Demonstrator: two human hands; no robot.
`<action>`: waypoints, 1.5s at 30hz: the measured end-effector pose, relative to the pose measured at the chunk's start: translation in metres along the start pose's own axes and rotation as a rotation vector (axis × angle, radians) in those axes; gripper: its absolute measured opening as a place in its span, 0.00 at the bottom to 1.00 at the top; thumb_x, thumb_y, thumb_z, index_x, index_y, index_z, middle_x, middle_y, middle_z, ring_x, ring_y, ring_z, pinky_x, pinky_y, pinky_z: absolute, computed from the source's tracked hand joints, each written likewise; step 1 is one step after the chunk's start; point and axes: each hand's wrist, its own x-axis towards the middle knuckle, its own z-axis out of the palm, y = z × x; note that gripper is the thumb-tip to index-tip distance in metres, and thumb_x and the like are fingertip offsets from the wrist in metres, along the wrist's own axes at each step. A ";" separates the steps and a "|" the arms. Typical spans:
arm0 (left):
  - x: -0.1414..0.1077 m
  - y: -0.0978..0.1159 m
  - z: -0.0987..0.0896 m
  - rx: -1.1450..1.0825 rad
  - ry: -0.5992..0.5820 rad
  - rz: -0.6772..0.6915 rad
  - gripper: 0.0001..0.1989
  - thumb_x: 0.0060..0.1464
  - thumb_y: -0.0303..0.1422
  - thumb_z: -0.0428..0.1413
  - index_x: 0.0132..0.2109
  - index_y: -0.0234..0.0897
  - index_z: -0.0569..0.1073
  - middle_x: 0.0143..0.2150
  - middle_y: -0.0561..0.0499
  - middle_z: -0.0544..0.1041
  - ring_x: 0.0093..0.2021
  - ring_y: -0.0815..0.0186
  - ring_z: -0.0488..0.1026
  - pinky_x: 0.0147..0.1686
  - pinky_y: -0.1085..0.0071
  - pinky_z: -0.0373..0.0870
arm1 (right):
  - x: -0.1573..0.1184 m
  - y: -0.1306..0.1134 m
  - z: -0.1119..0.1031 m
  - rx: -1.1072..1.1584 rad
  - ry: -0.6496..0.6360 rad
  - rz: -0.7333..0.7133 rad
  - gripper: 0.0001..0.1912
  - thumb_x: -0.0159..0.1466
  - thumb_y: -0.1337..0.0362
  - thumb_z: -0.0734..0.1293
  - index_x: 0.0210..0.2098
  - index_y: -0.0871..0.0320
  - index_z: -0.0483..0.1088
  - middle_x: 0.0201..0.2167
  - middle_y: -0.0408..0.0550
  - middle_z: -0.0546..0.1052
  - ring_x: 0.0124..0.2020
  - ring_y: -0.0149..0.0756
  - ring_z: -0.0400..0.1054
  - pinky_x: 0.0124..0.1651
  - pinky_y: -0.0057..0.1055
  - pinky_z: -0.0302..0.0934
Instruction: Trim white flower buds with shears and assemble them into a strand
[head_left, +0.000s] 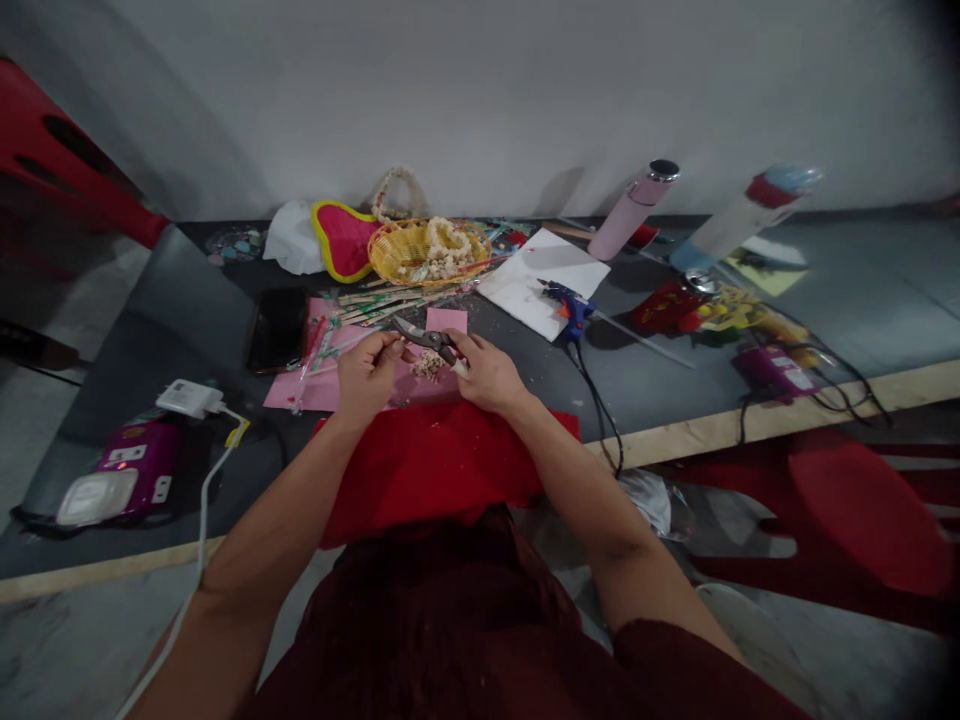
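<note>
My right hand [487,370] grips a pair of pruning shears [431,340] by the handles, with the blades pointing left. My left hand [369,372] is pinched closed near the blades; what its fingertips hold is too small to make out. Below the shears, a small pile of pale cut bits [427,366] lies on pink paper [337,385]. A pink square [447,320] sits just behind the shears. Several thin sticks with green marks [375,302] lie beyond my left hand. Red cloth [442,460] spreads at the table's front edge below my hands.
A wicker basket [386,262] with pale beaded pieces stands at the back. Rightward are a blue glue gun [574,312] on white sheets [517,290], a pink flask [630,215] and a red can [671,305]. A phone [277,330] and purple power block [139,460] lie left.
</note>
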 end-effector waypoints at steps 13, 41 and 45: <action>-0.002 0.002 -0.002 0.050 -0.047 0.048 0.10 0.57 0.34 0.53 0.34 0.36 0.77 0.26 0.53 0.76 0.24 0.73 0.68 0.23 0.76 0.60 | 0.003 0.001 -0.002 -0.072 0.002 -0.002 0.35 0.60 0.64 0.61 0.65 0.55 0.50 0.54 0.55 0.68 0.54 0.47 0.61 0.52 0.43 0.60; -0.002 0.000 0.001 0.041 0.003 0.028 0.10 0.57 0.37 0.54 0.38 0.36 0.75 0.32 0.50 0.80 0.30 0.69 0.73 0.30 0.74 0.66 | -0.001 -0.005 -0.004 -0.023 0.015 0.026 0.30 0.61 0.65 0.60 0.63 0.55 0.55 0.47 0.52 0.73 0.46 0.43 0.67 0.49 0.36 0.61; -0.002 0.000 0.001 0.041 0.029 0.006 0.09 0.56 0.37 0.55 0.37 0.37 0.76 0.34 0.51 0.80 0.31 0.69 0.73 0.31 0.74 0.67 | 0.002 -0.001 -0.002 -0.056 0.017 0.039 0.33 0.61 0.64 0.60 0.65 0.55 0.51 0.51 0.55 0.70 0.51 0.46 0.64 0.52 0.40 0.60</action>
